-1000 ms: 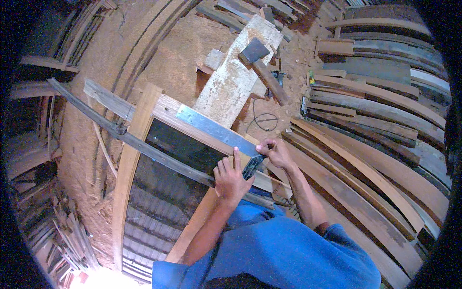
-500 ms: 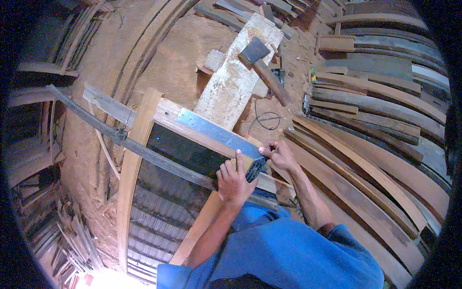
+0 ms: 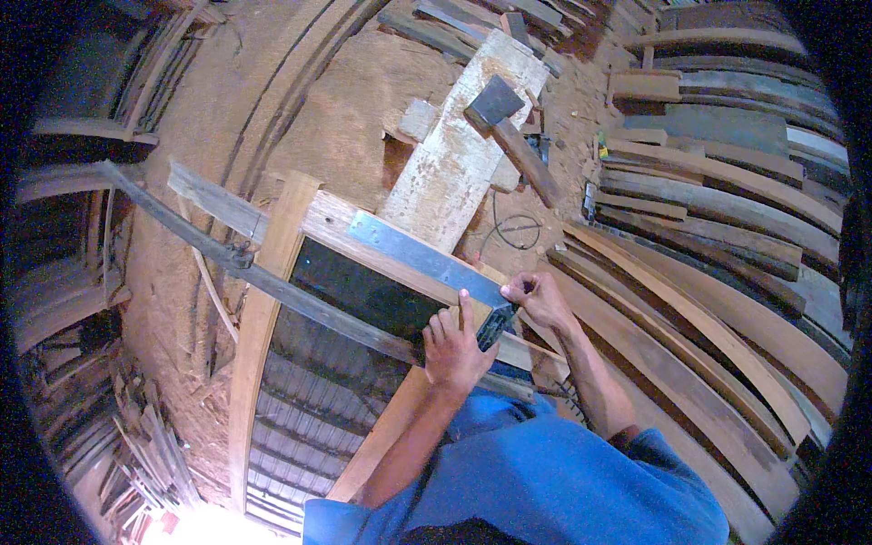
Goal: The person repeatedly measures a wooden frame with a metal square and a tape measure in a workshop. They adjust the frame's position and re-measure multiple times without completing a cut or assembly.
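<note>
A try square with a wide silvery blade (image 3: 413, 257) and a dark stock (image 3: 496, 327) lies along the end rail of a wooden frame (image 3: 322, 218). My left hand (image 3: 454, 350) holds it in place, its thumb side at the stock. The index finger stretches to the blade's edge and the other fingers bend over the rail. At the blade's near right end, thumb and index of my right hand (image 3: 542, 302) are pinched together. Whatever sits in that pinch is too small to make out. Dark glass (image 3: 368, 286) fills the frame beside the rail.
Beyond the frame, a hatchet-like tool (image 3: 495, 102) with a wooden handle rests on a pale, dusty plank (image 3: 445, 168). A thin dark cable (image 3: 518, 232) curls on the ground. Stacked boards (image 3: 690, 291) line the right side. A curved grey wood strip (image 3: 309, 304) crosses the frame.
The whole view has shifted, so everything sits slightly further right and lower. Both hands keep nearly the same place at the square.
</note>
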The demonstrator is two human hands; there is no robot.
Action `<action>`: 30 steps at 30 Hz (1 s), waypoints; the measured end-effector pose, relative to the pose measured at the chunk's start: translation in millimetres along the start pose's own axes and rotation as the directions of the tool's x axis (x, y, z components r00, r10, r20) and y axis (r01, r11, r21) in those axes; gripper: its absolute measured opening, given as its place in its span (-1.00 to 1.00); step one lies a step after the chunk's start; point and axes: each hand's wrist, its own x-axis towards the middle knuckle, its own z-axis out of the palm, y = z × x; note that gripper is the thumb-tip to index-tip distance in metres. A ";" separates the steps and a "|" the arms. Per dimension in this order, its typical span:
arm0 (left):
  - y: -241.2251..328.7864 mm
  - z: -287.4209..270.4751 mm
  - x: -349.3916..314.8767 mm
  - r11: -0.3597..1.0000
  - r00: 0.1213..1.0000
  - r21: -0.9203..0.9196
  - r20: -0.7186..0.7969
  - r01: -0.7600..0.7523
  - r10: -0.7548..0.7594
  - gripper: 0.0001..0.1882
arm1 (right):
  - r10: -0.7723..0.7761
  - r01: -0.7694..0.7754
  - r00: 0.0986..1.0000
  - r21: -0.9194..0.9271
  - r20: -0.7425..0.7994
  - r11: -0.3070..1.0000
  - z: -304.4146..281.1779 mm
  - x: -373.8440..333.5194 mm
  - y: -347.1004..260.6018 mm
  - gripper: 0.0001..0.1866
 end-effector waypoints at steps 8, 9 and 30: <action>-0.3 -6.1 3.2 0.999 0.998 0.031 0.064 -0.023 0.021 -0.15 | -0.606 0.526 0.757 -0.321 -0.245 0.788 51.2 27.9 -91.4 -0.64; -0.7 -7.5 2.6 0.999 0.997 0.022 0.065 -0.037 0.035 -0.32 | -0.625 0.538 0.753 -0.355 -0.204 0.765 61.1 36.6 -105.3 -0.63; -1.0 -16.4 -1.8 0.984 0.984 0.163 0.176 -0.069 0.040 -0.12 | -0.736 0.634 0.667 -0.605 0.113 0.482 68.4 52.7 -137.7 -0.57</action>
